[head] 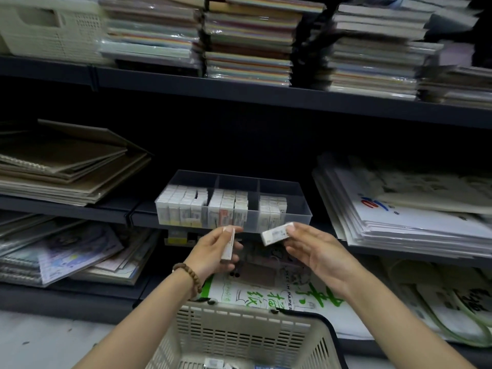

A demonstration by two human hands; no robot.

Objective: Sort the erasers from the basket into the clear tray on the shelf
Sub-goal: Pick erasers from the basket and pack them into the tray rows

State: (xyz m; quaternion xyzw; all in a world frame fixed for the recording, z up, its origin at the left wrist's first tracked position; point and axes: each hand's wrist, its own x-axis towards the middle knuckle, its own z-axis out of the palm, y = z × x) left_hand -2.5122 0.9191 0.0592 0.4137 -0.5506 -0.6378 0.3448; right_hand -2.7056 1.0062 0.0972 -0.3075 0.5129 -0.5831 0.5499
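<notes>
A clear tray (298,213) with three compartments sits on the middle shelf, holding rows of upright boxed erasers (186,206); its right compartment is only partly filled. Just below the tray's front wall, my left hand (213,251) pinches a white boxed eraser (229,245) held upright. My right hand (316,249) pinches another white boxed eraser (275,233) lying sideways. A cream slotted basket (239,334) stands below my arms, and a few erasers (213,364) show at its bottom.
Brown sketch pads (69,166) lie left of the tray, and stacked white paper packs (415,209) lie to its right. Stacks of notebooks (247,43) and a cream basket (50,27) fill the top shelf. Sketch paper packs (279,291) lie on the lower shelf behind the basket.
</notes>
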